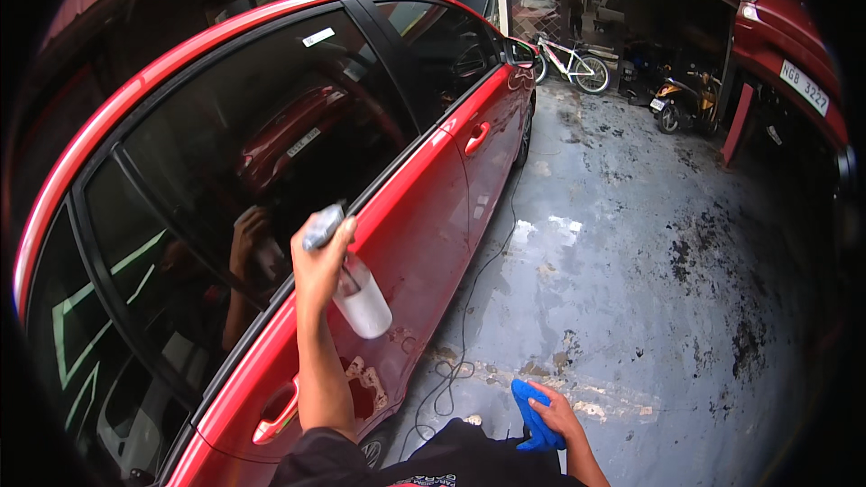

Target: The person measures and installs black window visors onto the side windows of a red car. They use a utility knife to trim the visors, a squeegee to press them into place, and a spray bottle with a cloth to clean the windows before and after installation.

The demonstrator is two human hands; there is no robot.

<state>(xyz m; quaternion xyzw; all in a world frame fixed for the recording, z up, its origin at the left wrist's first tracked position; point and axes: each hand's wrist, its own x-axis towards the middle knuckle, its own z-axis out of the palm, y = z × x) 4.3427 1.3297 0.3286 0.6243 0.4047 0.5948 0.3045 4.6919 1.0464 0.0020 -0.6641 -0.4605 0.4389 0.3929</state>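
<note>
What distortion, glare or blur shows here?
Head view: fisheye bows the roofline of the glossy red car, picture corners go black; head view: the dark tinted rear side window carries strong mirror-like reflections; head view: the translucent gray-topped spray bottle in the bare left hand looks slightly blurred; head view: the interior behind the white-framed bicycle is dim.

Your view looks from your head, through the left of two fisheye cameras, facing forward and steeply down. It sits close above your left hand (317, 272) and right hand (557, 415), whose arms enter from the near edge. It takes in the red car (433, 225) along the left, the floor (613, 280) to the right, and a bicycle (575, 63) at the far end.
</note>
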